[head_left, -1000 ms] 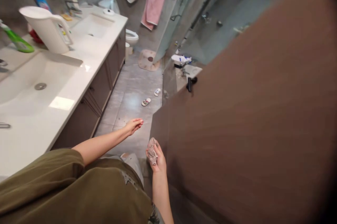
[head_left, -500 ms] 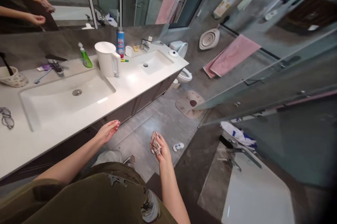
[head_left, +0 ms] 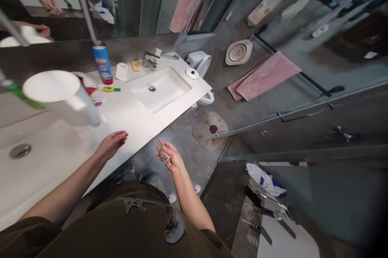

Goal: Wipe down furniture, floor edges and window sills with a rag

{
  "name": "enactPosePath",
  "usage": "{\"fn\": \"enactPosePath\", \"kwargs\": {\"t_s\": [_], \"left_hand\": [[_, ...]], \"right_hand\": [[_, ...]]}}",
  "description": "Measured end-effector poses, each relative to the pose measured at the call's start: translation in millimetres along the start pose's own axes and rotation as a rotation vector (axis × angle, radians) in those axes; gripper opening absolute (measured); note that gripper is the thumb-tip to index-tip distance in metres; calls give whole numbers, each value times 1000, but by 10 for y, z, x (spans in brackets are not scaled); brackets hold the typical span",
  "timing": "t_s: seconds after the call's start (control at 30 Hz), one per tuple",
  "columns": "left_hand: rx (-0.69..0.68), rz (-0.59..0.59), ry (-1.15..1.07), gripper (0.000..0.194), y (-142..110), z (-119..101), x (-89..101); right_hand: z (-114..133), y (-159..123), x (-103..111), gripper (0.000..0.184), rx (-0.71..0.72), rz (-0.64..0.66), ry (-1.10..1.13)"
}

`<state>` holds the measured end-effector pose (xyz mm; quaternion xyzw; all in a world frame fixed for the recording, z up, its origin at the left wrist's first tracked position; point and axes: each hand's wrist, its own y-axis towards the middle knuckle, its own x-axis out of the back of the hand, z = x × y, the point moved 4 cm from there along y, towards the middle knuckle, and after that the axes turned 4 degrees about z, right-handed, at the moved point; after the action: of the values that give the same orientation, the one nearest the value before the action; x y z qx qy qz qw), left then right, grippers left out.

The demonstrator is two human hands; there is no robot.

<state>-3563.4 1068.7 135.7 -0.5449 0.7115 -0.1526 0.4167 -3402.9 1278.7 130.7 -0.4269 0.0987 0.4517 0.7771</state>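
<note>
My right hand (head_left: 173,158) is closed around a crumpled, brownish-pink cloth (head_left: 164,154), held over the floor in front of my body. Some of the cloth is hidden behind my fingers. Nothing is in my left hand (head_left: 112,145); its fingers are stretched out, over the front part of the white countertop (head_left: 136,129). Nearest to that hand on the counter stands a white lidded pitcher (head_left: 65,94). Behind the pitcher are a blue spray can (head_left: 103,64) and a yellow-green tube (head_left: 111,89).
One sink (head_left: 178,81) lies ahead, another (head_left: 45,149) at the left. A toilet (head_left: 206,97) stands past the counter's end. On the floor is an animal-face mat (head_left: 203,137). A glass door edge (head_left: 251,126) and a bathtub (head_left: 285,238) are to my right.
My view has moved forward along the counter, so the pitcher and spray can now appear larger and further left. The cloth stays in my right hand; my left hand is now over the counter.
</note>
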Motion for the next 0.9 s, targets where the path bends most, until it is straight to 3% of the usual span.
{"fn": "enactPosePath", "kwargs": {"t_s": [0.1,0.2,0.3,0.4,0.53,0.7,0.8,0.9], "left_hand": [[33,81,48,18,381,-197,-673],[57,144,100,23,696,-253,-1249],[72,191,141,27,1021,-179,-1793],[85,242,176,29,1376,-2,-2459],[124,302,230,27,1903,345,-3625],[119,374,276,15,2617,763,-5308],[122,378,260,11,3127,960,-6240],[134,347,274,11,3782,1148,-7051]], "right_hand": [[368,218,139,48,12,-73,24],[777,445,324,49,27,-121,47],[1249,698,571,46,80,-142,54],[1777,942,939,45,150,-154,49],[2559,1204,1706,45,177,-199,58],[3694,1386,2799,42,168,-354,126],[4367,1514,3293,42,235,-406,175],[4888,1758,3686,41,260,-415,202]]}}
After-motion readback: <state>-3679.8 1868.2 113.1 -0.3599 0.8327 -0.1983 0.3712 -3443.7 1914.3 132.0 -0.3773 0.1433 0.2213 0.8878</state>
